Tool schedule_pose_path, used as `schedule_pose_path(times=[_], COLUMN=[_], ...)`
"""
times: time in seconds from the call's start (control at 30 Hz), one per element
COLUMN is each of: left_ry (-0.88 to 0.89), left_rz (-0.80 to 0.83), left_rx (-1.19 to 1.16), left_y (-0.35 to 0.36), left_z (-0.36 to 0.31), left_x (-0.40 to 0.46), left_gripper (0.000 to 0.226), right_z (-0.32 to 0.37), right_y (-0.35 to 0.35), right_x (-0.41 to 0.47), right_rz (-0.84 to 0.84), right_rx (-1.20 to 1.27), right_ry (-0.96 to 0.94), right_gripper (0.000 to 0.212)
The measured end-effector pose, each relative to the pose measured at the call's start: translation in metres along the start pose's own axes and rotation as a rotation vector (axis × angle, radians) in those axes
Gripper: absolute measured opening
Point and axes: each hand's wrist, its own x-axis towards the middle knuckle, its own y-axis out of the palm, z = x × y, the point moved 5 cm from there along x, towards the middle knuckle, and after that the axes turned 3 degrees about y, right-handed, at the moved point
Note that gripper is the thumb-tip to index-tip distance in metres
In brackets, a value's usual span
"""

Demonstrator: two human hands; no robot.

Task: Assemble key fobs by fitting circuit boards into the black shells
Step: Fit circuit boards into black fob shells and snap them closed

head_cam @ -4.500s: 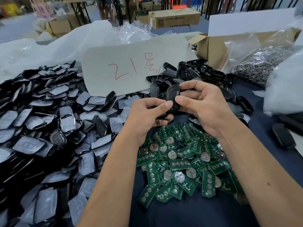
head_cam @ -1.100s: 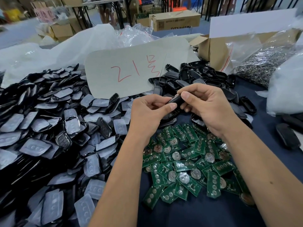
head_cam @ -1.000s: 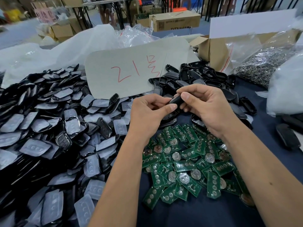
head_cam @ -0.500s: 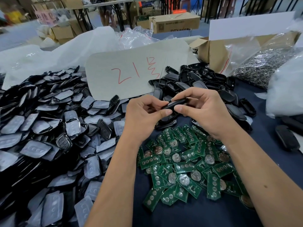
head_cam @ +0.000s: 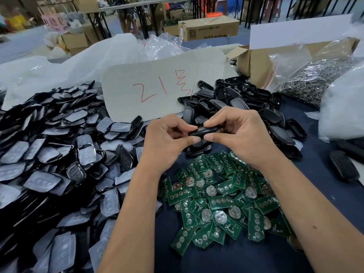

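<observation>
**Black fob shell pinched between both hands over the board pile**

Black plastic everywhere in this one. Both hands were up over the middle of the bench [head_cam: 323,196], which had a dark blue cover on it. The left hand [head_cam: 167,140] and right hand [head_cam: 242,134] had the same black key fob shell [head_cam: 204,131] between them, held edge-on and roughly level. Left fingers [head_cam: 192,140] were curled in with the thumb pressing the shell's left end, and the right thumb and forefinger pinched the other end, so neither hand was open at all. Couldn't tell whether a board was already inside the shell.

Right under the hands sat a loose heap of green circuit boards [head_cam: 222,205], lots of them showing round silver coin-cell holders. Just behind the hands was a pile of empty black shells [head_cam: 246,99], some lying hollow side up. The whole left side of the bench was buried in black fob halves with grey rubber button pads [head_cam: 45,154].

Further back, a pale card with red handwriting [head_cam: 157,85] leaned against clear plastic bags [head_cam: 161,46]. Off to the right, a cardboard box [head_cam: 254,64] held a bag of small metal rings [head_cam: 315,77].
</observation>
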Motion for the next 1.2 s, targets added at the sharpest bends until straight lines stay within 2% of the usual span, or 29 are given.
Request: schedule_pose_path(times=[0.1,0.33,0.4,0.47,0.53,0.6,0.63,0.73,0.87,0.97,1.2], left_ry=[0.022,0.075,0.046,-0.020,-0.091,-0.139,-0.159,-0.220,-0.250,-0.256,-0.223], left_rz=[0.010,0.025,0.025,0.004,-0.002,0.023,0.028,-0.032,-0.053,-0.012,0.049], left_rx=[0.167,0.245,0.168,0.003,-0.217,-0.408,-0.460,-0.515,-0.544,-0.596,-0.773], left_y=[0.004,0.017,0.019,0.020,0.021,0.024,0.026,0.027,0.023,0.022,0.020], left_z=[-0.003,-0.007,-0.006,-0.004,-0.002,-0.001,-0.001,0.000,0.002,0.002,-0.004], left_x=[0.000,-0.002,-0.003,-0.004,-0.005,-0.005,-0.005,-0.006,-0.006,-0.005,-0.003], left_gripper=[0.026,0.055,0.055,0.058,0.061,0.056,0.051,0.038,0.034,0.037,0.048], right_z=[-0.001,0.001,0.003,0.002,-0.002,-0.005,-0.007,-0.007,-0.006,-0.007,-0.005], right_y=[0.003,0.007,0.008,0.003,-0.002,-0.002,-0.001,0.001,0.001,0.000,0.004], right_x=[0.000,0.001,0.001,0.001,0.001,0.001,0.000,0.000,-0.003,-0.002,0.000], right_rz=[0.001,0.047,0.044,-0.028,-0.106,-0.116,-0.110,-0.041,0.068,0.047,0.051], right_rx=[-0.104,-0.166,-0.082,0.007,-0.037,-0.019,0.025,0.104,0.034,0.042,0.293], right_ry=[-0.008,0.035,0.040,0.061,0.088,0.131,0.151,0.164,0.154,0.148,0.146], right_gripper=[0.025,0.034,0.041,0.043,0.026,0.009,0.008,0.013,0.038,0.037,0.034])
